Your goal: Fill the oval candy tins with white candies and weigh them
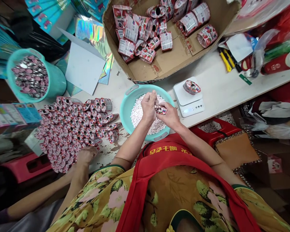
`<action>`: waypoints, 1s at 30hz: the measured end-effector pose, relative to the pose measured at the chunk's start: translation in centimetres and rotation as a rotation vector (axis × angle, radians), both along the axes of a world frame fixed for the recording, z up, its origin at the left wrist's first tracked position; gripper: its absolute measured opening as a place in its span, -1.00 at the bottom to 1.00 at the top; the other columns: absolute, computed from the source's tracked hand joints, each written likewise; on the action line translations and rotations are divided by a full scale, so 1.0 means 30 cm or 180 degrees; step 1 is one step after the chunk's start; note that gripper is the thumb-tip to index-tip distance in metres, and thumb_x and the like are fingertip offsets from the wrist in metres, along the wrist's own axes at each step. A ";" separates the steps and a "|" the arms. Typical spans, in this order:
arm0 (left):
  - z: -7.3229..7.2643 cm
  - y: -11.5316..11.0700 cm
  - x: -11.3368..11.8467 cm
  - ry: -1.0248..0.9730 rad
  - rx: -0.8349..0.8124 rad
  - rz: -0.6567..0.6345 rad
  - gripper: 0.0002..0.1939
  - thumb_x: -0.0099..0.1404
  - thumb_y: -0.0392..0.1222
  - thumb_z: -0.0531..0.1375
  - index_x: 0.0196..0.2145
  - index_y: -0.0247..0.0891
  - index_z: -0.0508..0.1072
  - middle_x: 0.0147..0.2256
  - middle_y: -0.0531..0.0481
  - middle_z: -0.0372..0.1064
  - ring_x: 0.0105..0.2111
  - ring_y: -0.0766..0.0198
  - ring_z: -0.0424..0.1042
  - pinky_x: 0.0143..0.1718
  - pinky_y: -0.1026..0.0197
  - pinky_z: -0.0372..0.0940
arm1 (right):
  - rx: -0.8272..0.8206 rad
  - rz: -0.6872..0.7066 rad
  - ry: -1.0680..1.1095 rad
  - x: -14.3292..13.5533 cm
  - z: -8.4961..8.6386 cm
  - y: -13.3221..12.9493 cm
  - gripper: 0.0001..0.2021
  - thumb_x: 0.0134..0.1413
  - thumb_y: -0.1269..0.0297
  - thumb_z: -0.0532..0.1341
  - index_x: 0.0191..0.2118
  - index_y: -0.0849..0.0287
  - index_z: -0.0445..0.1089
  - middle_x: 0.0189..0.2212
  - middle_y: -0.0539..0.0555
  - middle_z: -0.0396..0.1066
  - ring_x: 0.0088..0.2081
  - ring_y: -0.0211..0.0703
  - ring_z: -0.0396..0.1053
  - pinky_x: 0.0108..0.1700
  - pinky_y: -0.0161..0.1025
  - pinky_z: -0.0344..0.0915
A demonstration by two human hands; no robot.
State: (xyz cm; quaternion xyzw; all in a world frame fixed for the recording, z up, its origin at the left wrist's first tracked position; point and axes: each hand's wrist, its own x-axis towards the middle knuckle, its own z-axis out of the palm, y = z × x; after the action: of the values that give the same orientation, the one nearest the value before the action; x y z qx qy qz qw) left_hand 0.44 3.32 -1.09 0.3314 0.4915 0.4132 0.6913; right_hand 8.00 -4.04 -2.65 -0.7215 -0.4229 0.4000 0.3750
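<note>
Over a turquoise basin (124, 112) of small white candies (138, 111), my two hands meet. My right hand (170, 116) is closed round a small red-and-white printed pouch (162, 110), with its round opening turned up. My left hand (148, 106) is curled against the pouch's mouth, thumb raised, with a few white candies showing at its fingers. Just right of the basin, a similar pouch (191, 87) rests on a white digital scale (188, 96). Its display is too small to read.
A large cardboard box (169, 62) of printed pouches stands behind the basin. Many filled-looking pouches (72, 124) crowd the table's left, where another person's hand (87, 156) touches them. A turquoise bucket (60, 80) holds pink-and-silver lids. Cutters (226, 61) lie right.
</note>
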 end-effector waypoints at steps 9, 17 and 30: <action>0.033 0.084 -0.076 -0.0603 -0.0910 -0.0028 -0.55 0.33 0.14 0.26 -0.48 -0.24 0.25 -0.66 0.23 -0.01 -0.75 0.55 -0.01 -0.77 0.44 -0.09 | 0.0241 -0.0105 0.0396 0.004 -0.031 -0.020 -0.66 -0.15 0.28 0.36 -0.15 0.13 0.47 -0.16 0.04 0.53 -0.11 -0.06 0.48 0.02 -0.13 0.36; -0.185 0.122 -0.261 0.0259 -0.1978 -0.0120 -0.72 0.39 -0.05 0.24 -0.38 -0.29 0.35 -0.57 0.11 0.26 -0.66 0.51 0.24 -0.69 0.44 0.08 | 0.0367 0.0014 0.1195 0.054 -0.022 -0.075 -0.57 -0.16 0.13 0.42 -0.12 0.16 0.46 -0.17 0.04 0.52 -0.14 -0.11 0.47 -0.02 -0.17 0.37; -0.065 0.029 -0.178 0.0812 -0.0262 -0.1648 -0.70 -0.05 -0.15 0.49 -0.44 -0.34 0.51 -0.57 0.09 0.32 -0.60 0.50 0.18 -0.61 0.42 0.01 | 0.0034 0.0045 0.0231 0.081 0.022 -0.091 -0.68 -0.13 0.26 0.37 -0.15 0.12 0.47 -0.16 0.06 0.54 -0.11 -0.03 0.48 0.00 -0.11 0.35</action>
State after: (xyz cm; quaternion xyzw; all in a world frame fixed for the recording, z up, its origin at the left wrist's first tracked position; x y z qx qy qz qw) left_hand -4.89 4.18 -3.05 0.4667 0.4899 0.1577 0.7192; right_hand 10.42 -6.78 -1.99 -0.7015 -0.4162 0.4263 0.3910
